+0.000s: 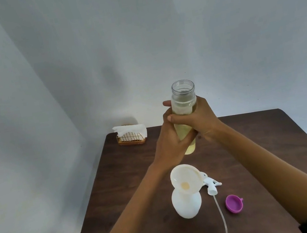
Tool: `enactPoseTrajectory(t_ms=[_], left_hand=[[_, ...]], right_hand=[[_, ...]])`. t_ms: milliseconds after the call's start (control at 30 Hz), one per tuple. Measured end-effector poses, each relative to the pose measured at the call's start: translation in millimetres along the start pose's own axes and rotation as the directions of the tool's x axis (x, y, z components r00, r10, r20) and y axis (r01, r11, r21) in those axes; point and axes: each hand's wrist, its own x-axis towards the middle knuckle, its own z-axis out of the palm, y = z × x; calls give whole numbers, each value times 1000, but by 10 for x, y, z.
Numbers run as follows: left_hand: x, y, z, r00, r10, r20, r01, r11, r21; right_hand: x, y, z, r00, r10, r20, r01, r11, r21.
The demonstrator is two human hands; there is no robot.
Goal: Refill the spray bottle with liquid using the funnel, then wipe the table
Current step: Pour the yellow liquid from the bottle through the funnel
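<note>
Currently both hands, left hand point(170, 142) and right hand point(196, 122), wrap the uncapped refill bottle point(185, 116), upright. Funnel point(186, 180) sits in the spray bottle point(187, 206) at 6 o'clock below the hands, nearer the left; the pour should tip that way.

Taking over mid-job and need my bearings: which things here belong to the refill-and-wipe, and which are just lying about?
In the job:
- clear bottle of yellowish liquid, open, gripped by left hand and right hand
- funnel seated in white spray bottle
- tissues, for wiping

Set aside:
- sprayer head with tube
- purple cap
</note>
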Motion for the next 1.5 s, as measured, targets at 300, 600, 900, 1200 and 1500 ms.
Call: enactPoseTrajectory(t_ms=[300,600,900,1200,1500], left_hand=[[-606,-591,-333,888,-441,130,404,883,238],[-971,-672,-141,842,-540,3,525,820,227],[-1033,-664,-43,858,-511,-53,506,824,255],[-1077,-637,-7,871,-479,-112,491,838,238],[-1060,-597,11,879,-460,-121,476,842,253]], right_hand=[[-157,181,-314,998,-7,62,24,963,-269],[-397,616,-496,987,85,135,-12,886,-464],[-560,795,-497,969,128,213,28,795,-606],[-567,859,-482,950,144,278,90,726,-682],[-558,901,-488,938,162,305,129,655,-744]])
